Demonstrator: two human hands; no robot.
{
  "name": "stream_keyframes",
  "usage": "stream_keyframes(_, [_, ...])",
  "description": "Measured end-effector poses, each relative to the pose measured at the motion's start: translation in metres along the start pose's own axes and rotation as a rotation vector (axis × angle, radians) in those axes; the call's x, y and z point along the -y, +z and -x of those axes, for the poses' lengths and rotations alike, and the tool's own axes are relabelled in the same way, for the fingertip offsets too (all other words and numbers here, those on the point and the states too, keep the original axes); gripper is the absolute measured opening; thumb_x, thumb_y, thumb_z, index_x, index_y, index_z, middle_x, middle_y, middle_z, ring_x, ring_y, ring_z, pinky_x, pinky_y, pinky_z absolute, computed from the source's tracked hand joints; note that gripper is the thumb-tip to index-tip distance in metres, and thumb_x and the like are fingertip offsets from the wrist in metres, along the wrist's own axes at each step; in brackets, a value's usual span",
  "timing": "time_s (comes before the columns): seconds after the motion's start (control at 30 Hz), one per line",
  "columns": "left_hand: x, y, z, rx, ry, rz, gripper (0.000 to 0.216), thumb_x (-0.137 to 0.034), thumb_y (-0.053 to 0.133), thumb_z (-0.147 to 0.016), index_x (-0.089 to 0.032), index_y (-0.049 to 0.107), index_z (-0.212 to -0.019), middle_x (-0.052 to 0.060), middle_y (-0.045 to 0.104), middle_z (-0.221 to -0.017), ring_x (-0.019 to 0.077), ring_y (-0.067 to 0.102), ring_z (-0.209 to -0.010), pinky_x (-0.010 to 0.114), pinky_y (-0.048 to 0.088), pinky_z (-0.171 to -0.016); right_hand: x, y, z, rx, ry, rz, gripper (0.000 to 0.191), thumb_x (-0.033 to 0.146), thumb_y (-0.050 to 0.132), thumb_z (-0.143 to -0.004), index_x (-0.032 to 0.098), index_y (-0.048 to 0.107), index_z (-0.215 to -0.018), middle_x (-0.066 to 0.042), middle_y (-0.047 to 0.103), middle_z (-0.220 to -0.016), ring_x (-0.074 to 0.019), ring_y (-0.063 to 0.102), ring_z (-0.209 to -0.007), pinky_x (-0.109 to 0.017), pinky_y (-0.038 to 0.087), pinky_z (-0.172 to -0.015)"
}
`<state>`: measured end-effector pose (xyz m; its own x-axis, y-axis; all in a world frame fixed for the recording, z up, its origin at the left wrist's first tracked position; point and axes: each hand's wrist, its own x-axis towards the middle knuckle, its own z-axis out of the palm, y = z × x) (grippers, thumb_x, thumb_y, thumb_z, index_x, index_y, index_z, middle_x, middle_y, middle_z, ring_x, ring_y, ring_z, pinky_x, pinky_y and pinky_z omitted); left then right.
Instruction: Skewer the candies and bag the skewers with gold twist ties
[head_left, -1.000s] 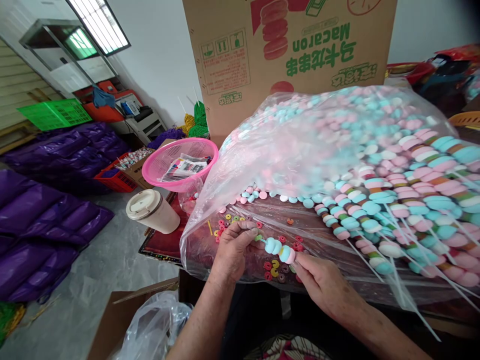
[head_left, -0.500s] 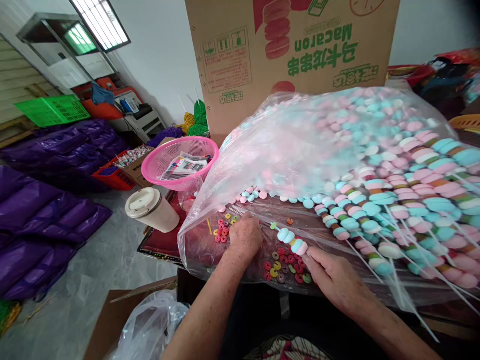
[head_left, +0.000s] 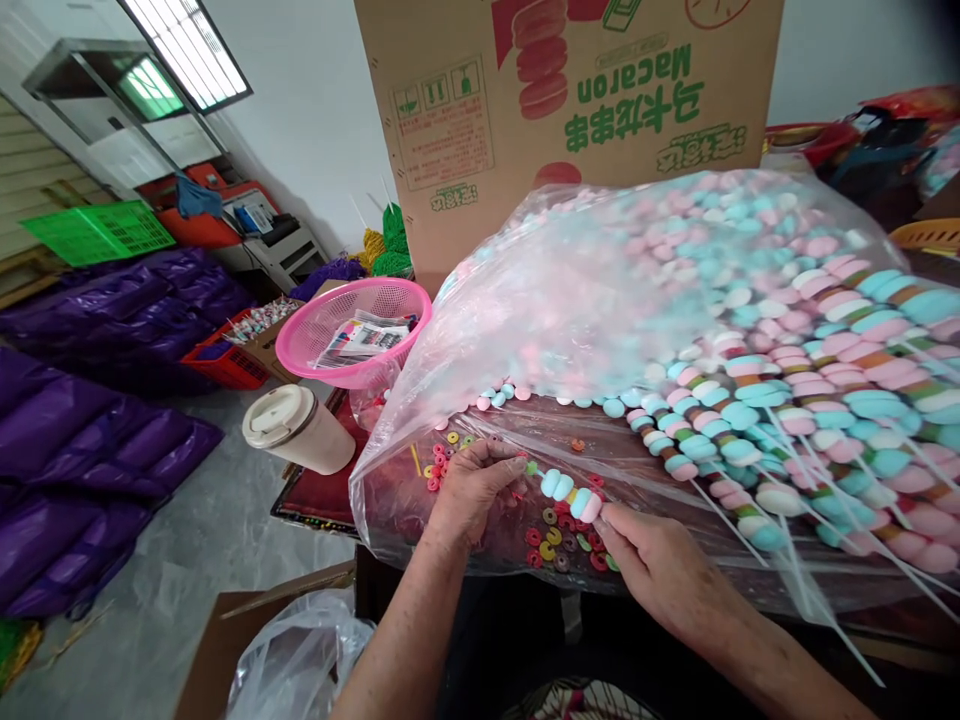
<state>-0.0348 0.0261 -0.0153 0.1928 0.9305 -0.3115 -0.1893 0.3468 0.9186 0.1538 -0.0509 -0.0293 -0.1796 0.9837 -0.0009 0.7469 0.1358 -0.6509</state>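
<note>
My right hand (head_left: 660,560) grips the bare end of a marshmallow skewer (head_left: 568,494), held tilted above the table. Blue and pink marshmallows sit on it with a yellowish ring between them, and a green candy ring (head_left: 531,467) is near its far tip. The fingers of my left hand (head_left: 474,490) are pinched at that tip, with a bit of red showing at them, which looks like a candy ring. Loose candy rings (head_left: 549,550) in red, yellow and green lie below the skewer. More rings (head_left: 435,470) lie beyond my left hand, partly hidden by it.
A clear plastic bag (head_left: 465,330) covers a heap of loose marshmallows. Several finished skewers (head_left: 735,420) are stacked on the right. At the left are a lidded cup (head_left: 322,440) and a pink basket (head_left: 300,365) with packets. A large cardboard box (head_left: 442,100) stands behind.
My left hand has come up from beside the loose rings and moved right to the skewer's tip. My right hand has shifted slightly left with the skewer. The view has turned a little.
</note>
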Motion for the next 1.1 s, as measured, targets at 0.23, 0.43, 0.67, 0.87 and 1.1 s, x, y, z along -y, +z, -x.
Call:
stream_keyframes(0.23, [0.003,0.007,0.006,-0.004,0.215,-0.305,0.01,-0.022,0.068,-0.07,-0.015,0.068,-0.076,0.002,0.068,-0.069,0.0119,0.059,-0.06,0.022,0.046,-0.058,0.002,0.004,0.004,0.015,0.013,0.035,0.033,0.032,0.028,-0.092,0.021,0.048,-0.067,-0.003,0.061,-0.061,-0.0157,0.052,-0.053,-0.028,0.029,-0.053])
stream_keyframes(0.43, [-0.003,0.008,0.017,0.169,0.504,-0.761,0.022,-0.022,0.051,-0.084,-0.019,0.07,-0.094,0.002,0.07,-0.083,0.0148,0.062,-0.076,0.024,0.046,-0.072,0.001,0.012,-0.005,-0.13,0.008,-0.118,0.036,0.036,0.029,-0.092,0.021,0.048,-0.065,0.0,0.055,-0.054,-0.014,0.049,-0.049,-0.025,0.032,-0.049])
stream_keyframes(0.67, [-0.035,-0.01,-0.05,-0.276,0.278,-1.274,0.027,-0.021,0.048,-0.083,-0.019,0.063,-0.105,0.008,0.069,-0.094,0.0219,0.062,-0.088,0.032,0.045,-0.078,0.007,0.004,-0.013,-0.199,-0.004,-0.256,0.038,0.041,0.033,-0.091,0.022,0.041,-0.059,0.003,0.047,-0.049,-0.0117,0.042,-0.045,-0.022,0.032,-0.045])
stream_keyframes(0.87, [-0.03,-0.016,-0.081,-0.294,0.178,-1.385,0.02,-0.019,0.048,-0.082,-0.019,0.066,-0.089,0.01,0.068,-0.093,0.0252,0.06,-0.093,0.036,0.043,-0.082,0.005,0.002,-0.013,-0.18,-0.036,-0.249,0.038,0.039,0.034,-0.092,0.021,0.041,-0.06,0.003,0.048,-0.053,-0.0112,0.041,-0.049,-0.021,0.031,-0.046])
stream_keyframes(1.1, [-0.035,-0.023,-0.088,-0.302,0.258,-1.208,0.019,-0.025,0.057,-0.074,-0.017,0.065,-0.09,0.009,0.067,-0.093,0.0251,0.057,-0.096,0.035,0.039,-0.087,0.011,-0.004,-0.016,-0.137,-0.041,-0.242,0.038,0.038,0.032,-0.091,0.021,0.04,-0.058,0.002,0.048,-0.05,-0.0119,0.042,-0.048,-0.023,0.031,-0.046])
